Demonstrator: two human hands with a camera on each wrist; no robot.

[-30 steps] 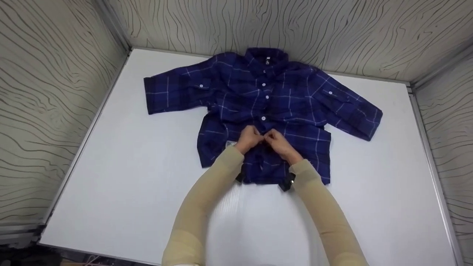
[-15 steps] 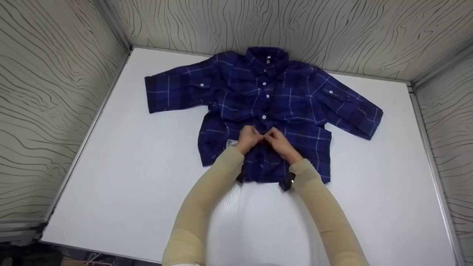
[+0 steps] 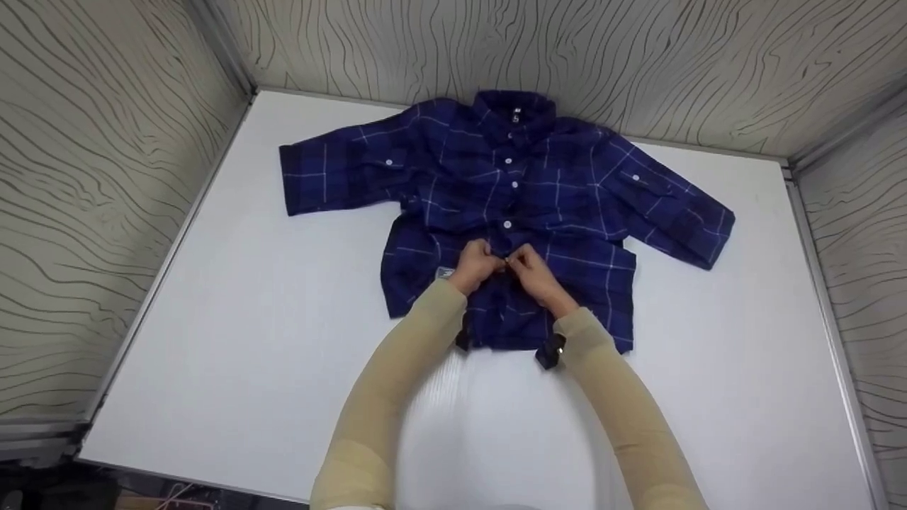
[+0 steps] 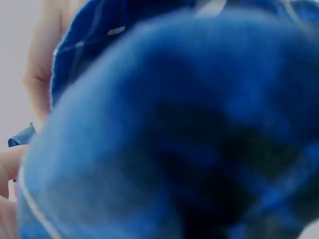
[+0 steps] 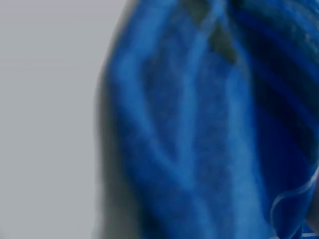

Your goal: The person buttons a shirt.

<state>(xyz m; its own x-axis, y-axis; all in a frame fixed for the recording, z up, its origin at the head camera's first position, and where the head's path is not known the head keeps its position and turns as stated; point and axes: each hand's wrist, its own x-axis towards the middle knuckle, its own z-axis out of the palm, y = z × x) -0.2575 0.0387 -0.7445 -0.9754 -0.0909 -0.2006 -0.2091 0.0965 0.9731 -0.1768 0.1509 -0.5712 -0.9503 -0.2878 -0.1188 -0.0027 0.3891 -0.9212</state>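
Observation:
A dark blue plaid shirt (image 3: 453, 177) lies spread with its collar at the far side. Down its front runs a line of white buttons, one button (image 3: 507, 224) just above the hands. My left hand (image 3: 476, 265) and my right hand (image 3: 536, 276) meet at the front placket, their fingertips nearly together, each pinching the fabric there. What lies between the fingertips is too small to make out. In the left wrist view, blurred shirt cloth (image 4: 124, 124) fills most of the picture, with fingers (image 4: 9, 164) at the left edge. The right wrist view shows mostly folded cloth (image 5: 184, 124).
The shirt lies on a white table (image 3: 248, 340) with patterned panels (image 3: 397, 49) along its back and sides. A pale label (image 3: 444, 273) shows beside the left wrist. Black wrist devices (image 3: 550, 350) hang under the forearms near the shirt's hem.
Both hands stay at the same spot on the placket, with only slight finger movement. The right fingertips have shifted a little, and a small gap now shows between the hands.

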